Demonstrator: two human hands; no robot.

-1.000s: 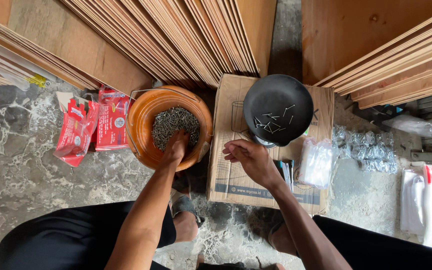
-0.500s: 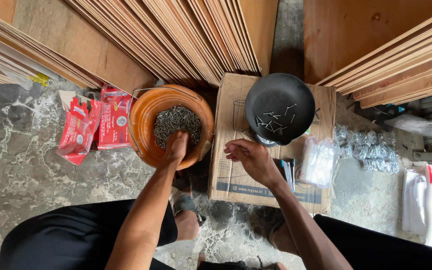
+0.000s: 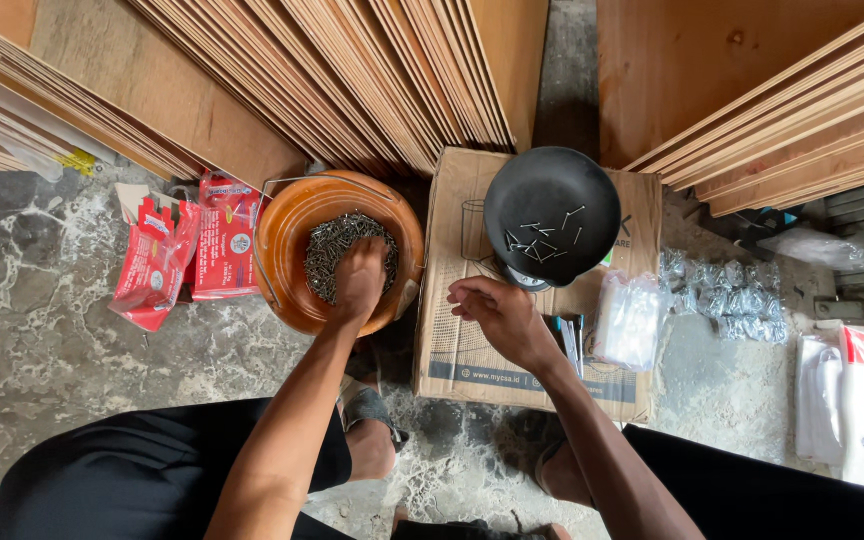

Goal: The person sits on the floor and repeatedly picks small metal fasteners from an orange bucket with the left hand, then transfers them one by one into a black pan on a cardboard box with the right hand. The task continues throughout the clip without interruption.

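left hand [image 3: 360, 278] is down in the orange bucket [image 3: 287, 240], fingers curled and dug into the heap of small dark nails [image 3: 327, 255]. the fingertips are buried, so i cannot tell how much they have gathered, only that the hand is bent closed into the pile.

right hand [image 3: 497, 315] hovers over the cardboard box [image 3: 452, 340], just below the black pan [image 3: 552, 200]. its fingers are drawn together, thumb against fingertips, as in a pinch. whether a nail sits in that pinch is too small to tell. it does not touch the pan.

progress, judged from how things lie: the pan holds only a scattering of nails [image 3: 542, 238], thin and spread apart, with most of its inner surface bare. the bucket heap is deep and covers its bottom. so the moving of nails from bucket to pan looks early, with the bulk left in the bucket.

the pan stands on a base on top of the box, apparently a small scale, mostly hidden under it. beside the box lie clear plastic bags [image 3: 627, 320], and farther to the right small filled packets [image 3: 722, 290] on the floor. left of the bucket, red packages [image 3: 187, 250]. stacked wooden boards [image 3: 352, 70] lean behind everything. stone floor [image 3: 42, 330] below.
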